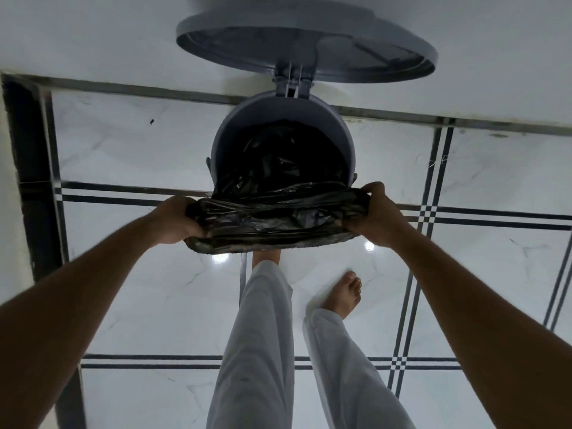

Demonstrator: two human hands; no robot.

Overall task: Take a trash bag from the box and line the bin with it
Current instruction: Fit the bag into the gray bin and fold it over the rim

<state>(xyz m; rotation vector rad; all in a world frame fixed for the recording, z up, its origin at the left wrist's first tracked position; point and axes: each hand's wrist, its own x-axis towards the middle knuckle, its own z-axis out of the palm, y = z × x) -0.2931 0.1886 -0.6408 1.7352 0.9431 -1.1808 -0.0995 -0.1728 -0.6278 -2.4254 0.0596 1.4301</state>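
The bag [278, 218] was gripped at both ends by the left hand [178, 219] and right hand [376, 212]. It was stretched between them over the near rim of the bin [247, 119].

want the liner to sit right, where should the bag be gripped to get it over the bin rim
Grip the trash bag by its bunched open edge, one hand at each side, as the left hand and right hand do now. Its body already hangs inside the bin.

No writing to read — no labels, no numbers
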